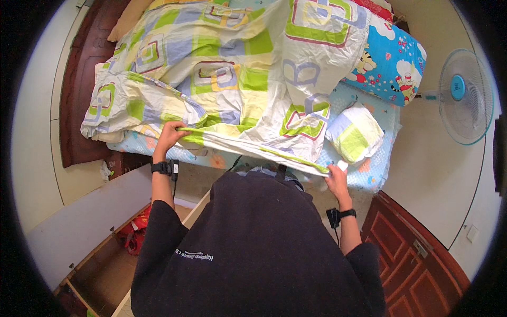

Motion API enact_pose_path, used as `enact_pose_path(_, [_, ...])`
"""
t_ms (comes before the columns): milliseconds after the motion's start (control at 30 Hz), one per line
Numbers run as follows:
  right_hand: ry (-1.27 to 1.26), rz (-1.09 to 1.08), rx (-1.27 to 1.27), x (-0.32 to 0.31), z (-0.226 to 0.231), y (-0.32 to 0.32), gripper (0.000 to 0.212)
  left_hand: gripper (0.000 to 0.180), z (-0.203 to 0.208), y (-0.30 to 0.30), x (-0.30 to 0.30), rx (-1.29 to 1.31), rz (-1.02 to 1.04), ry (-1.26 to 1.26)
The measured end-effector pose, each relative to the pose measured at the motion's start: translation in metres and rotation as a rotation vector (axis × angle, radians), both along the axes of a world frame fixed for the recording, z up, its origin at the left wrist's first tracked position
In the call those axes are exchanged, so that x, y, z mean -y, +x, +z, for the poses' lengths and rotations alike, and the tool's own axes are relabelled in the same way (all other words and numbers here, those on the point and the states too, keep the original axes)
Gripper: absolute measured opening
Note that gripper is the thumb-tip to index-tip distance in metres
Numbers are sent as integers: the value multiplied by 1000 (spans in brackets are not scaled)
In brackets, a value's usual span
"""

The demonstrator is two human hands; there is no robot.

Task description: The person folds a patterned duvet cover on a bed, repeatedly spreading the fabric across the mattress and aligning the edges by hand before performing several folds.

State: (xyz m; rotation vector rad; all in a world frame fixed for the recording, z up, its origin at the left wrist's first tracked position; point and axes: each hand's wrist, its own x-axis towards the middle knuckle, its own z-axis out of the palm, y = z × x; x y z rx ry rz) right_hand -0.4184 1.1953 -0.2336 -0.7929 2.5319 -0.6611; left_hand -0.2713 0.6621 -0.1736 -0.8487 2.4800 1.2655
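Quilt (232, 79): thin, soft, wrinkled cotton with green, yellow and lilac squares on white, spread loose over the bed (369, 174), near edge pulled taut along the bed's near side. Left hand (170, 134) has fingers curled shut, pinching that edge at a bunched fold; right hand (335, 177) grips the same edge at the other end, fingers closed on the cloth as far as I can tell. Beyond: small folded cloth (355, 134) in the same print, blue cartoon pillow (388, 61), round fan (465, 95), brown wooden door (417, 264).
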Motion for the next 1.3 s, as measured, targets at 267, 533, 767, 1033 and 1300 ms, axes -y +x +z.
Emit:
enact_pose_path(267, [81, 108, 335, -30, -18, -21, 26, 11, -17, -16, 28, -20, -13, 17])
enact_pose_path(533, [121, -191, -345, 100, -62, -192, 46, 25, -63, -146, 60, -219, 206, -338])
enact_pose_path(767, [-127, -658, -301, 84, -125, -144, 51, 51, -139, -101, -21, -195, 77, -719])
enact_pose_path(1033, [-72, -1172, 876, -34, -220, 32, 78, 71, -233, 38, -130, 645, 739, 553])
enact_pose_path(1300, [-372, -1414, 1178, 32, -229, -30, 77, 58, -288, 8, -121, 112, 1398, 935])
